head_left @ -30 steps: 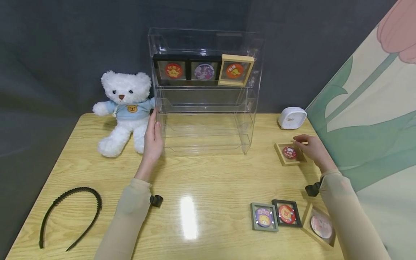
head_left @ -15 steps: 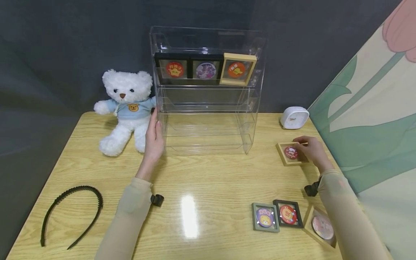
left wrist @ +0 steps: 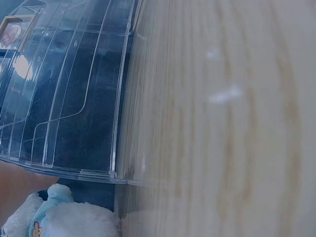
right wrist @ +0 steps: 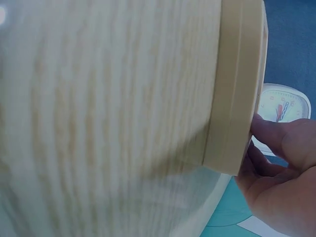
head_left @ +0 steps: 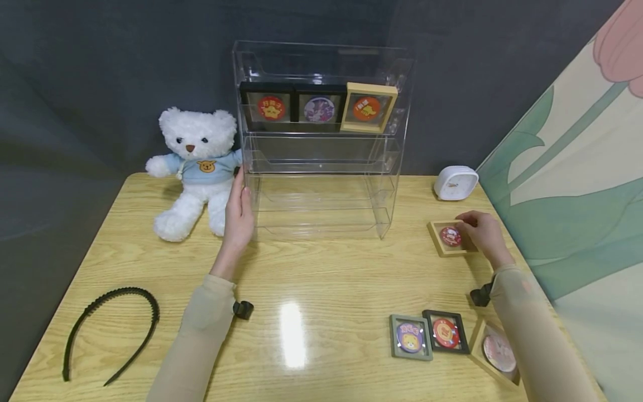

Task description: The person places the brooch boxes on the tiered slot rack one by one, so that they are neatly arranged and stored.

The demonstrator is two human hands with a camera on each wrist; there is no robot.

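Note:
A clear acrylic shelf (head_left: 321, 184) stands at the back of the wooden table (head_left: 321, 279). My left hand (head_left: 238, 215) rests flat against its left side wall, fingers straight; the left wrist view shows the shelf (left wrist: 74, 89) close by. Its top tier holds two black frames (head_left: 271, 107) (head_left: 318, 109) and a wooden frame (head_left: 368, 107), each with a badge. My right hand (head_left: 477, 231) grips the far right edge of a small wooden frame with a red badge (head_left: 449, 237) lying on the table. In the right wrist view, the fingers (right wrist: 276, 168) curl at that frame's edge (right wrist: 237, 89).
A white teddy bear (head_left: 193, 167) sits left of the shelf. A white clock (head_left: 455, 183) stands behind my right hand. A grey frame (head_left: 410, 336), a black frame (head_left: 444, 331) and a wooden frame (head_left: 497, 352) lie front right. A black headband (head_left: 110, 329) lies front left.
The right hand's fingers have drawn in onto the frame's far right edge. The left hand stays against the shelf's side.

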